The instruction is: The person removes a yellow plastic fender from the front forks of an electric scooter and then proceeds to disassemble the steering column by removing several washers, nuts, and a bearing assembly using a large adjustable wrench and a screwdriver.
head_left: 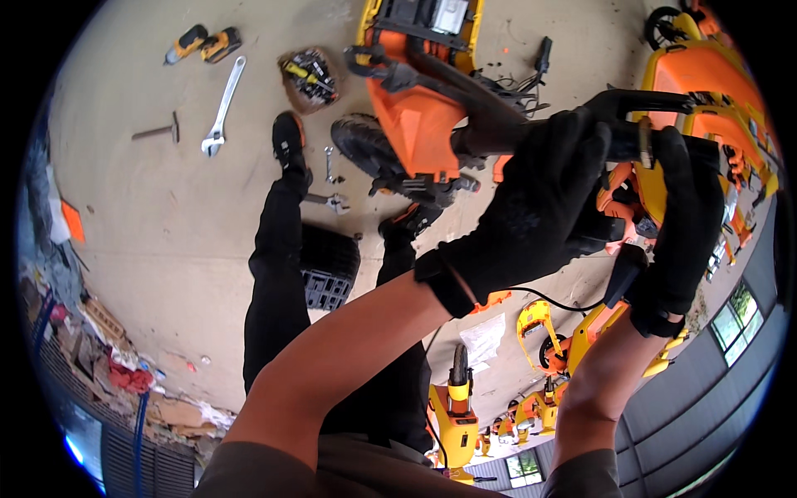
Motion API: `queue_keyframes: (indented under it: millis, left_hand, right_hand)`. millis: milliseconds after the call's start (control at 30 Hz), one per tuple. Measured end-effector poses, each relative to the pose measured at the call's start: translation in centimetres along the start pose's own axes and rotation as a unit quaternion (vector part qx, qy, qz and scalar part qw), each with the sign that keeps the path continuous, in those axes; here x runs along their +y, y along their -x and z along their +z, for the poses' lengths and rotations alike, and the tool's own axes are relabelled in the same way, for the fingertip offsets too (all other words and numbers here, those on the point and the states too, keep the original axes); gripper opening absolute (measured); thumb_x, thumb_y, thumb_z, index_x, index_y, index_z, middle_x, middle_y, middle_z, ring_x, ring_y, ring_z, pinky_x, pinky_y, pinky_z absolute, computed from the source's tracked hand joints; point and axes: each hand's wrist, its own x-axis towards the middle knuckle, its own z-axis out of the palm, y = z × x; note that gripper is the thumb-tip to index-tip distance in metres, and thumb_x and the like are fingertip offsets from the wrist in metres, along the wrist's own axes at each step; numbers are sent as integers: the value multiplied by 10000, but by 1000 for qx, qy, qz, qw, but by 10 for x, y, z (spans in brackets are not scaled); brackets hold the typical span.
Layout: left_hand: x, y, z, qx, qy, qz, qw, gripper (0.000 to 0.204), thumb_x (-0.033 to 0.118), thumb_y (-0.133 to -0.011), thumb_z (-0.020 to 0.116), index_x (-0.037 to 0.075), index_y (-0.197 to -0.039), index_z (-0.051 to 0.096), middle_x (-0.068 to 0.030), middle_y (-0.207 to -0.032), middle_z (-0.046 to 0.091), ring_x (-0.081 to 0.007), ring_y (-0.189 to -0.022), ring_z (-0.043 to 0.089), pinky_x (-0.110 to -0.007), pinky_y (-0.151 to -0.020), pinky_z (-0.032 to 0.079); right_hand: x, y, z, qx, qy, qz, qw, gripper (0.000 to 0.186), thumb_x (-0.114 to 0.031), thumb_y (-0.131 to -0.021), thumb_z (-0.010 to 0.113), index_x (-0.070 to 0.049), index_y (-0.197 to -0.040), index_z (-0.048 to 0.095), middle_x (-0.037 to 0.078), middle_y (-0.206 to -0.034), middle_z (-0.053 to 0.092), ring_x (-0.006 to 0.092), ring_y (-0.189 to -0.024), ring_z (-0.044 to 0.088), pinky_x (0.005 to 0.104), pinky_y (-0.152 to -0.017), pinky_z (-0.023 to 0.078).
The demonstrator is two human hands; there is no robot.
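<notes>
My left hand (531,216), in a black glove, is closed on the black handlebar (621,145) of an orange scooter (407,124). My right hand (682,224), also gloved, grips the bar farther right, beside a narrow brass-coloured ring (646,141). A black lever (664,101) runs above both hands, and a black cable (548,299) loops below them. The scooter's front part lies between and beyond my feet, with a black tyre (357,149) beside its orange panel.
On the concrete floor lie a drill (217,43), wrenches (222,108), a hammer (154,133), a tool box (307,79) and a black crate (328,274). Several yellow-orange scooters (697,75) stand right and behind. Cardboard and scrap (108,349) line the left.
</notes>
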Motion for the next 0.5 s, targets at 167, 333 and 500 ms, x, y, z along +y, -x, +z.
queue_keyframes:
  millis: [167, 333, 500]
  left_hand:
    - [-1, 6, 4, 21, -8, 8, 1000, 1060, 331, -754, 851, -49, -1547, 259, -302, -1517, 323, -501, -1375, 357, -556, -1162, 296]
    - [-3, 30, -2, -7, -75, -45, 996, 1105, 308, -719, 875, -39, -1559, 246, -308, -1542, 302, -486, -1391, 353, -544, -1161, 300]
    - [-7, 58, -18, -71, -116, -145, 980, 988, 338, -837, 794, -51, -1557, 241, -295, -1580, 288, -472, -1494, 235, -536, -1192, 234]
  right_hand:
    - [19, 2, -14, -28, 19, -40, 999, 318, -1, -936, 559, 8, -1233, 674, 95, -1128, 658, 210, -994, 645, 282, -845, 503]
    - [13, 1, -2, -28, -41, 82, 995, 340, -11, -943, 563, -4, -1267, 667, 101, -1189, 645, 212, -1069, 622, 290, -891, 480]
    - [25, 5, -6, -35, 131, -115, 984, 498, 106, -865, 550, -39, -1332, 644, 149, -1163, 658, 279, -1038, 633, 321, -872, 496]
